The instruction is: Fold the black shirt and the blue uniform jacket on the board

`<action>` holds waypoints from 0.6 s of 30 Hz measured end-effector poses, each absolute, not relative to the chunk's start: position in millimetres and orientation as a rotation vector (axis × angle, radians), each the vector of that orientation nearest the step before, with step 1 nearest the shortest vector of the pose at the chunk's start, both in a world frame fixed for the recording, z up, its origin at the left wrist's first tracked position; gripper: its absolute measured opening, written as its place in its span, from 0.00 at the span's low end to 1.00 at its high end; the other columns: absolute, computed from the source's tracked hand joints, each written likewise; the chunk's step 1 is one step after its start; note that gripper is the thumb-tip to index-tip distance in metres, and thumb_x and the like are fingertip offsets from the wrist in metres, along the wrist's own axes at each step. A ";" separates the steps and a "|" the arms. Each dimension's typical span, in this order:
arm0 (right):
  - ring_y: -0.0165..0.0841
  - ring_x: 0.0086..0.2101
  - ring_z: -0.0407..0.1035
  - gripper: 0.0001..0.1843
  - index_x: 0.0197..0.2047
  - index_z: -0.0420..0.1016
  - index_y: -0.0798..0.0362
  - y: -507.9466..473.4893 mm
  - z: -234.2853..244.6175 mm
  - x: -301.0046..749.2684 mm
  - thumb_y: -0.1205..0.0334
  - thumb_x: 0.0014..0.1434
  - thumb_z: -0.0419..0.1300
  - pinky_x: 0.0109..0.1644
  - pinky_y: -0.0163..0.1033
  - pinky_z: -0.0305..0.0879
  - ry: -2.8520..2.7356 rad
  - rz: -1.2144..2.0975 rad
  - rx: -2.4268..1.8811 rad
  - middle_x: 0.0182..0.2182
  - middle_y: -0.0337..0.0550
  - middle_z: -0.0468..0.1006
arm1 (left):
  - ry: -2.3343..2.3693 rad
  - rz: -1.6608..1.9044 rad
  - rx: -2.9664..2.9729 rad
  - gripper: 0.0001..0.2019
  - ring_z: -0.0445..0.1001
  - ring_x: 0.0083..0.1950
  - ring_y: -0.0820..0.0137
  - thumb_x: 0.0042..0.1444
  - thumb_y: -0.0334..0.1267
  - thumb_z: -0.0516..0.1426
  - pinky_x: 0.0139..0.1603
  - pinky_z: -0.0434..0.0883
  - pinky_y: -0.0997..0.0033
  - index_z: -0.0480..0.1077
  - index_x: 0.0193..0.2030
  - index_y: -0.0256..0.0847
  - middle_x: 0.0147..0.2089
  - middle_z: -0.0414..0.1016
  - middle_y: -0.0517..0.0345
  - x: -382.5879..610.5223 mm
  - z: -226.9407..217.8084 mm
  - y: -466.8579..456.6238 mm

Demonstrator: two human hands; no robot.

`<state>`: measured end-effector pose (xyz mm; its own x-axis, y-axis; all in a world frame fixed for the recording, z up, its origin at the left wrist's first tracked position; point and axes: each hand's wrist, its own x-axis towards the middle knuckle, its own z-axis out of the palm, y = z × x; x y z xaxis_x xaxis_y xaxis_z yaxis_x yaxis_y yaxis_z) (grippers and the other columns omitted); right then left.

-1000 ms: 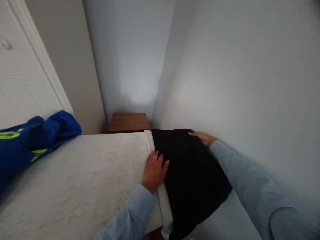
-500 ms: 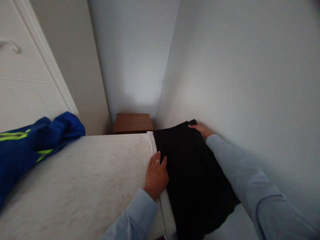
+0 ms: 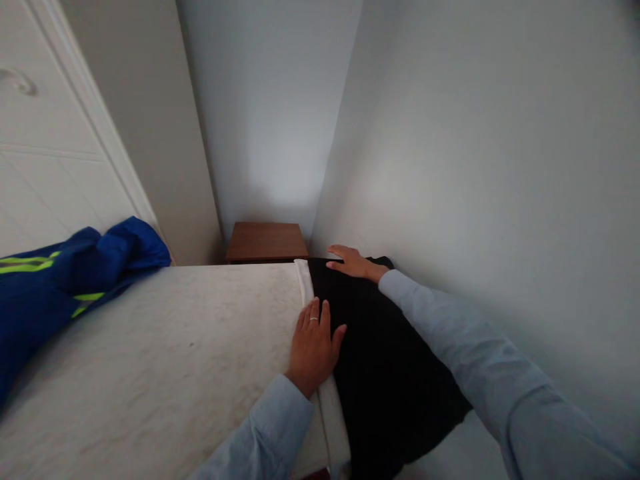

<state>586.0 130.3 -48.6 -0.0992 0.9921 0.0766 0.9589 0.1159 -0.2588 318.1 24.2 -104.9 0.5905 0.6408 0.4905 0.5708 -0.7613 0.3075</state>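
A black cloth with a white band along its left edge hangs over the right end of a pale, mottled flat surface. Resting flat on that edge is my left hand, fingers stretched out, a ring on one of them. My right hand lies over the far part of the cloth with its fingers spread, gripping nothing. What kind of item the black cloth is, I cannot tell.
On the left, a blue garment with yellow-green stripes lies on the surface beside a white panelled door. Behind the far edge stands a brown wooden top. A pale wall rises close on the right.
My right hand has let go of the cloth's far right corner and moved left onto its far part. The left hand's thumb has spread outward while the hand stays at the edge.
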 end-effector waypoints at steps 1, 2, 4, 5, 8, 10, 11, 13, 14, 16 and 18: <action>0.45 0.69 0.52 0.33 0.69 0.63 0.52 134.3 -54.0 572.7 0.43 0.68 0.54 0.73 0.52 0.46 -2.169 0.177 -1.949 0.69 0.52 0.61 | 1.027 0.886 2.707 0.30 0.64 0.69 0.48 0.69 0.49 0.49 0.68 0.64 0.48 0.64 0.66 0.23 0.67 0.64 0.26 317.6 -104.2 24.1; 0.45 0.69 0.53 0.33 0.70 0.63 0.53 137.9 -60.3 561.4 0.43 0.70 0.52 0.72 0.53 0.47 -2.159 0.150 -1.982 0.69 0.53 0.61 | 1.022 0.866 2.721 0.29 0.64 0.69 0.47 0.69 0.47 0.50 0.68 0.64 0.48 0.65 0.66 0.24 0.67 0.64 0.26 317.2 -103.8 24.1; 0.46 0.68 0.55 0.31 0.69 0.63 0.57 143.5 -72.9 545.9 0.45 0.72 0.49 0.71 0.52 0.50 -2.125 0.128 -2.060 0.68 0.57 0.63 | 1.007 0.830 2.742 0.24 0.62 0.70 0.47 0.68 0.42 0.51 0.68 0.64 0.47 0.68 0.65 0.28 0.69 0.62 0.27 316.6 -104.1 24.1; 0.46 0.67 0.57 0.31 0.68 0.64 0.58 145.5 -78.1 541.8 0.46 0.72 0.48 0.71 0.51 0.51 -2.105 0.131 -2.085 0.67 0.58 0.64 | 1.000 0.821 2.743 0.22 0.61 0.71 0.47 0.67 0.39 0.51 0.68 0.64 0.46 0.69 0.64 0.31 0.70 0.61 0.29 316.4 -104.5 24.1; 0.43 0.65 0.62 0.30 0.67 0.66 0.59 149.0 -86.1 542.2 0.48 0.73 0.44 0.70 0.47 0.54 -2.044 0.147 -2.065 0.65 0.56 0.68 | 0.976 0.816 2.736 0.21 0.59 0.73 0.49 0.67 0.34 0.50 0.68 0.63 0.45 0.70 0.64 0.38 0.72 0.58 0.36 316.2 -106.5 24.2; 0.41 0.65 0.61 0.28 0.66 0.67 0.57 148.8 -86.4 551.3 0.48 0.73 0.46 0.71 0.44 0.53 -1.973 0.160 -2.056 0.65 0.53 0.68 | 0.956 0.802 2.748 0.22 0.58 0.73 0.50 0.67 0.34 0.49 0.69 0.62 0.44 0.70 0.65 0.39 0.72 0.58 0.38 316.0 -108.9 24.7; 0.41 0.65 0.60 0.27 0.66 0.68 0.56 147.6 -85.9 558.4 0.49 0.72 0.47 0.71 0.44 0.51 -1.914 0.158 -2.076 0.65 0.52 0.68 | 0.949 0.790 2.755 0.22 0.58 0.73 0.50 0.67 0.34 0.49 0.69 0.61 0.44 0.70 0.65 0.38 0.72 0.60 0.39 316.0 -110.7 25.2; 0.43 0.67 0.58 0.26 0.65 0.68 0.55 141.8 -83.6 578.3 0.51 0.71 0.49 0.73 0.47 0.48 -1.760 0.131 -2.151 0.66 0.54 0.67 | 0.951 0.770 2.755 0.22 0.59 0.72 0.51 0.67 0.35 0.48 0.69 0.61 0.44 0.70 0.64 0.37 0.70 0.64 0.40 316.0 -114.9 26.3; 0.45 0.67 0.56 0.25 0.65 0.68 0.56 136.7 -81.5 591.1 0.52 0.71 0.50 0.73 0.50 0.47 -1.670 0.109 -2.197 0.66 0.56 0.66 | 0.958 0.770 2.750 0.21 0.60 0.72 0.51 0.67 0.35 0.48 0.69 0.61 0.45 0.71 0.64 0.36 0.69 0.65 0.39 316.1 -117.0 26.7; 0.51 0.67 0.56 0.25 0.64 0.68 0.57 121.9 -74.7 620.7 0.54 0.69 0.53 0.71 0.58 0.48 -1.510 0.086 -2.290 0.64 0.62 0.67 | 0.979 0.795 2.740 0.21 0.61 0.71 0.51 0.67 0.36 0.49 0.69 0.62 0.45 0.71 0.63 0.36 0.68 0.66 0.39 316.7 -119.9 27.0; 0.54 0.64 0.60 0.23 0.59 0.71 0.56 102.4 -64.6 651.8 0.55 0.64 0.59 0.69 0.60 0.53 -1.377 0.121 -2.369 0.59 0.65 0.72 | 0.993 0.831 2.744 0.21 0.62 0.71 0.51 0.66 0.35 0.49 0.68 0.63 0.46 0.72 0.63 0.35 0.67 0.67 0.39 317.4 -121.0 26.6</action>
<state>651.8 102.4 -64.6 0.5120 0.8504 0.1215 0.8161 -0.4374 -0.3776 317.4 26.6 -121.0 0.6370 0.6196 0.4587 0.5608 -0.7807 0.2758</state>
